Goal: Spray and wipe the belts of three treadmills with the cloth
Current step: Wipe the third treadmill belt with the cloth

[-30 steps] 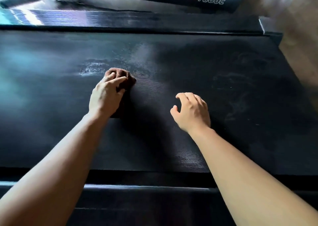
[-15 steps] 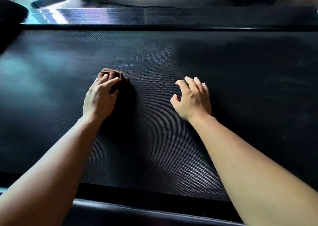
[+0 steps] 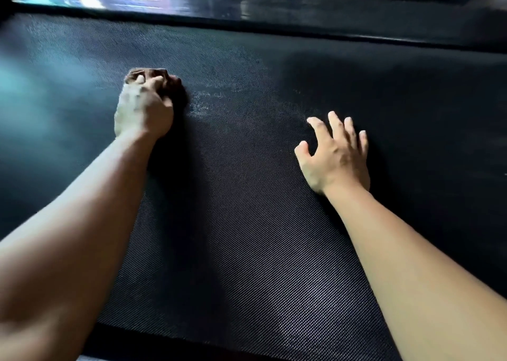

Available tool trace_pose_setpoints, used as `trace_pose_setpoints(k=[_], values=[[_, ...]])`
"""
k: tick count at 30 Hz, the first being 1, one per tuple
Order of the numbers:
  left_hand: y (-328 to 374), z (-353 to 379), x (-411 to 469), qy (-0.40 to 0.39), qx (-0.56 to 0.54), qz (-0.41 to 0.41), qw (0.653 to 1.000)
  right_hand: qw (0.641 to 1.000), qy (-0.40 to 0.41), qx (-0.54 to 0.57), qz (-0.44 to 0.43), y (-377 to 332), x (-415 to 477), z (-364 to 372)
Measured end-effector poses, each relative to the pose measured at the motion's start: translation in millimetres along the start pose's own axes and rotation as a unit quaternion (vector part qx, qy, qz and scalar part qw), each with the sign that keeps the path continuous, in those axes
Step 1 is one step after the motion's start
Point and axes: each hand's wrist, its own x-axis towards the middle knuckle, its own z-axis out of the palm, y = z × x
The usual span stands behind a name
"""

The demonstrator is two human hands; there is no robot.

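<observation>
Pressing bunched cloth [image 3: 177, 87] on the sideways-running belt [image 3: 247, 237], left hand [image 3: 142, 110] clamps it; right hand's [image 3: 336, 163] fingers [image 3: 335, 126] splay.

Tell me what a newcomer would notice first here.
Two bare arms reach across a black treadmill belt. The left hand grips a bunched brown cloth at upper left, beside a pale smear. The right hand rests spread-fingered on the belt at centre right.

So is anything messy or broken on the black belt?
Only a pale, streaky patch on the belt, right beside the brown cloth under the left hand. It looks like unwiped spray. Nothing looks broken.
</observation>
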Motion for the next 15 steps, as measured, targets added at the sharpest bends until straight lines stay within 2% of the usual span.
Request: trace_pose_setpoints(k=[3,8,10,15], values=[[33.0,25.3,8.8,0.004,-0.018,0.039,0.999,1.000,0.001,-0.001,0.000,-0.4,-0.1,0.4],[128.9,56.2,-29.5,-0.058,-0.007,0.226,0.972,1.000,-0.004,-0.004,0.015,0.0,1.9,-0.5],[150.3,61.2,-53.4,-0.081,-0.004,0.275,0.958,1.000,-0.008,0.001,0.018,1.0,3.0,-1.8],[122.8,41.8,-85.7,-0.098,-0.024,0.324,0.941,1.000,-0.002,0.007,0.022,-0.9,3.2,-3.5]])
